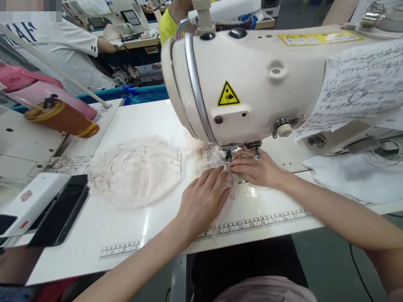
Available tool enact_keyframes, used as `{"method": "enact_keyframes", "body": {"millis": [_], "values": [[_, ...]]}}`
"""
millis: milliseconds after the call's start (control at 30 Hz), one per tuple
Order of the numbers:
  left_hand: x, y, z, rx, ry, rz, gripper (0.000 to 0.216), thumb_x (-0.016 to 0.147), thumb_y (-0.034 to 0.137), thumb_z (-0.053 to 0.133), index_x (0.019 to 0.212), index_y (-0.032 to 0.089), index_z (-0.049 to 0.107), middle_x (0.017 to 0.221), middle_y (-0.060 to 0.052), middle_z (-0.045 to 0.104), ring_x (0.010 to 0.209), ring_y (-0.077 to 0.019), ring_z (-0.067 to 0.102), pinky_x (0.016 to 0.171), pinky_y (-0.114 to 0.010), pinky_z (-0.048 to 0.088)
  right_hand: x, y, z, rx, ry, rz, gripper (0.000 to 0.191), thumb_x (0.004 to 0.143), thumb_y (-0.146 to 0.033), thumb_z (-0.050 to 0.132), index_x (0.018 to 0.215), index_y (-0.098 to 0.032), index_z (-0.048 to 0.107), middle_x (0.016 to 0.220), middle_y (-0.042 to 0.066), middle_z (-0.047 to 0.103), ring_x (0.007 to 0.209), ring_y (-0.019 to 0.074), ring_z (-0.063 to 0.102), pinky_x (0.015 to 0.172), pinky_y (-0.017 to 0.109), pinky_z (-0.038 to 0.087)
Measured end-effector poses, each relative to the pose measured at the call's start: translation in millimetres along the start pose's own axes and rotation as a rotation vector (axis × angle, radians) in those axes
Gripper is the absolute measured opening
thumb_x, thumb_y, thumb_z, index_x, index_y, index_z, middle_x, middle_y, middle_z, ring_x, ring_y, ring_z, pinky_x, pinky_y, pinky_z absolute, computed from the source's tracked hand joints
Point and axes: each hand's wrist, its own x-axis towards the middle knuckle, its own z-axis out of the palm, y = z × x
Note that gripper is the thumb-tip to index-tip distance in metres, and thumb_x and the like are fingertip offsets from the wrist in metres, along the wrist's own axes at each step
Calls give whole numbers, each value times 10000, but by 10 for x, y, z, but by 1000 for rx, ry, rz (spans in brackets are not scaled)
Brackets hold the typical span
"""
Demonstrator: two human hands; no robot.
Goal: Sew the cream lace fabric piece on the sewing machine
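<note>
My left hand (203,197) lies flat on a strip of white lace (211,158), fingers together, pressing it onto the white table (132,121) just in front of the presser foot (228,151). My right hand (255,169) rests on the same lace right beside the foot, fingers curled around its edge. The cream sewing machine head (248,84) rises above both hands. A pale pink sheer fabric piece (135,172) with loose threads trails to the left of the needle.
A printed ruler strip (258,221) runs along the table's front edge. A black phone (59,214) and a white box (31,201) sit at the left. An amber bottle (61,117) lies on pink cloth behind. Handwritten paper (359,84) hangs on the machine. Other people work beyond.
</note>
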Motion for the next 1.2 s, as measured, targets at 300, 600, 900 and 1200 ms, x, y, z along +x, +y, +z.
{"method": "enact_keyframes", "body": {"millis": [300,600,900,1200], "values": [[192,-251,220,50,19,74,395,939,248,449,1279,66,531,1316,-140,568,1227,-291,518,974,-432,481,-11,64,83,-108,9,86,252,849,-80,521,931,-245,693,1049,-40,720,905,144,662,749,296,504],[236,-381,284,20,26,86,381,937,251,436,1262,85,546,1224,-110,634,1118,-292,585,906,-433,500,-107,81,118,-127,-143,153,354,896,-170,524,1211,-316,593,1198,-19,662,1007,184,643,762,355,520],[223,-386,302,47,30,96,386,940,253,428,1266,84,546,1254,-118,617,1105,-285,593,915,-430,492,-54,17,113,-270,-92,146,300,867,-114,517,1079,-270,662,1142,-45,692,804,148,682,548,274,446],[239,-388,290,22,7,81,394,944,263,421,1288,103,531,1285,-126,595,1130,-286,583,932,-454,485,-13,53,127,-262,-27,96,266,854,-96,522,1000,-246,686,1108,-39,706,812,150,673,647,299,481]]}}
